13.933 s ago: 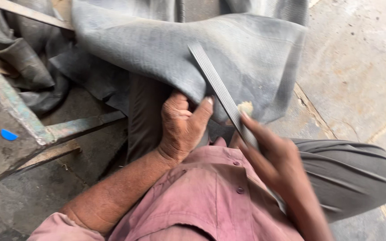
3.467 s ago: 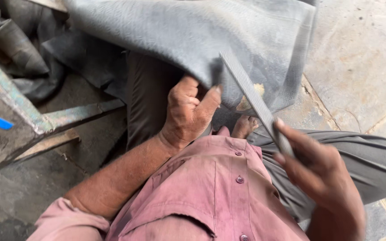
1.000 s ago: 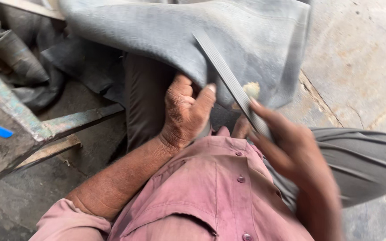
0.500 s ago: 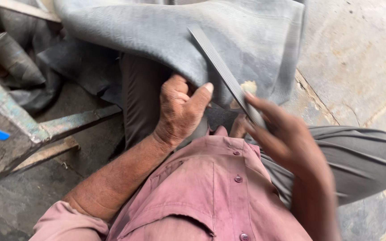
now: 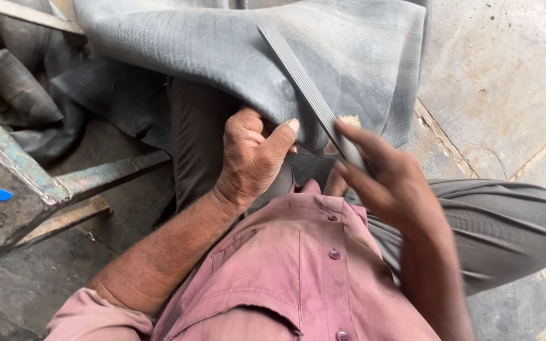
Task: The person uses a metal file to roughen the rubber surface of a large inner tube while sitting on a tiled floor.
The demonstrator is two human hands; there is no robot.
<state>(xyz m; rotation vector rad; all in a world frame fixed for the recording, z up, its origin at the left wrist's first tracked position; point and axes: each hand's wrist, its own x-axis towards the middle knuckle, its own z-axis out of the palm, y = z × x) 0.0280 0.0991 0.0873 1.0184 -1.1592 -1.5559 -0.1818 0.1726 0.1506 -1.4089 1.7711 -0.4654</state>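
A wide grey rubber sheet [image 5: 210, 50], like a flattened inner tube, lies draped over my lap. My left hand [image 5: 251, 158] pinches its near edge, thumb on top. My right hand [image 5: 380, 173] grips the near end of a long flat ridged metal file [image 5: 304, 88]. The file slants up and to the left across the rubber. A small pale scuffed patch [image 5: 349, 120] shows on the rubber beside the file, just above my right fingers.
A worn metal frame [image 5: 39, 183] with a blue mark stands at the left, a thin wooden strip below it. Dark crumpled rubber [image 5: 14, 88] lies at the upper left. Stone floor slabs [image 5: 507, 76] spread to the right. My grey-trousered knee [image 5: 500, 221] juts right.
The file has slid forward up the rubber with my right hand since a second ago. Earlier it was pulled back toward me. My left hand has kept its hold.
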